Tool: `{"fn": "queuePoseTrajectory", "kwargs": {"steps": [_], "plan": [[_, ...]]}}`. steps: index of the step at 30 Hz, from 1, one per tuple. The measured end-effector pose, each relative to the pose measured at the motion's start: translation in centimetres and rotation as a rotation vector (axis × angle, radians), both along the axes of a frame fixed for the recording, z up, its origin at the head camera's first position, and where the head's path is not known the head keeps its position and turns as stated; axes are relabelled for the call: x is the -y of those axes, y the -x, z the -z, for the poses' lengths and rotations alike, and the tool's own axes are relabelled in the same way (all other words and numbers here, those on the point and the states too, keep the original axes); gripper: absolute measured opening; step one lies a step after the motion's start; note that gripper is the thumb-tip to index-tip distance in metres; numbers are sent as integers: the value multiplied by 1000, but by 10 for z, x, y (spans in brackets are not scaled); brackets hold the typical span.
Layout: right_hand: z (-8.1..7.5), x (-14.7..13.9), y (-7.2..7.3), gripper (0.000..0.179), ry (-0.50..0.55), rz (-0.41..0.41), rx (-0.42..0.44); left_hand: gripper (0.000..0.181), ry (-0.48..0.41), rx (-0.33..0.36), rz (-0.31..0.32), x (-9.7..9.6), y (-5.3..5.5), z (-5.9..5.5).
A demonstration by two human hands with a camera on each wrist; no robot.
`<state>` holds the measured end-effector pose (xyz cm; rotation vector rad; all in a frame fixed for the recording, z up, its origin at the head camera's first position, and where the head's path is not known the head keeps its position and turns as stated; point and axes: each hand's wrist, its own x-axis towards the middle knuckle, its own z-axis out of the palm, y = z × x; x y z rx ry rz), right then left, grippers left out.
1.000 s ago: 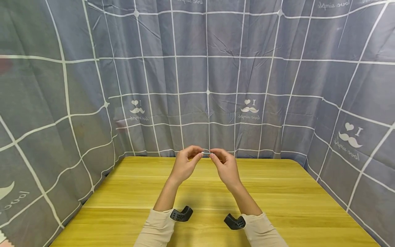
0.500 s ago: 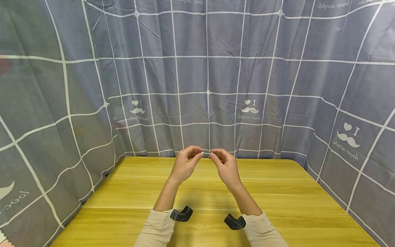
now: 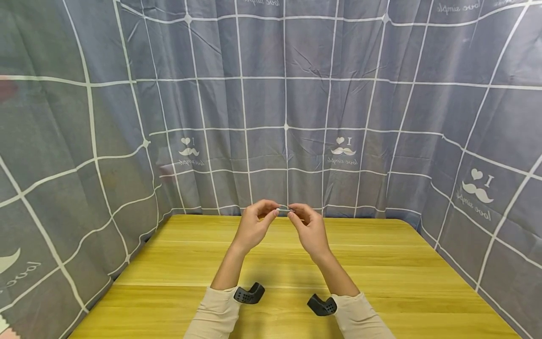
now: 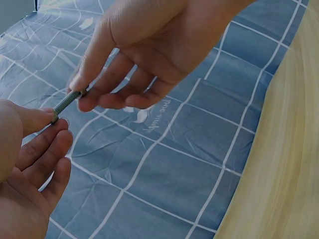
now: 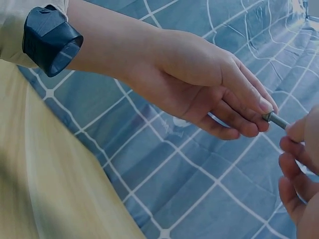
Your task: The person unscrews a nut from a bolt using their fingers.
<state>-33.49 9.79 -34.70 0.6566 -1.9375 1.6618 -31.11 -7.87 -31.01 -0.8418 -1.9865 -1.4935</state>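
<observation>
Level above the table, a metal threaded bolt [image 4: 66, 103] spans the small gap between both hands, with a wider piece at each end. My left hand [image 3: 253, 226] pinches one end between thumb and fingertips, at what looks like the hex head [image 5: 268, 116]. At the other end my right hand [image 3: 311, 230] pinches a small nut [image 4: 82, 92] with thumb and index finger, partly hidden by those fingertips. The remaining fingers of each hand are loosely bent and hold nothing.
Below the hands lies a yellow wood-grain table [image 3: 178, 273]. Grey curtains [image 3: 262, 103] with white grid lines stand along its back and both sides. A black wrist device [image 3: 250, 294] sits at the left sleeve, another black device [image 3: 322, 305] at the right.
The right thumb and fingertips shift slightly back and forth at the bolt's right end. The left hand and both forearms stay in place.
</observation>
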Motion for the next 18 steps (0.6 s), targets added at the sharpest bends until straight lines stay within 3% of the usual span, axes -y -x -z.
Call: {"fn": "queuePoseTrajectory", "kwargs": {"steps": [5,13,18], "plan": [[0,0,0,30,2,-14,21,10,0,1,-10,0,-1,-1],[-1,0,1,19,19,-8,24,10,-1,3,1,0,-2,-2],[-1,0,0,27,21,-27,28,10,-1,4,-7,0,-3,-2]]}}
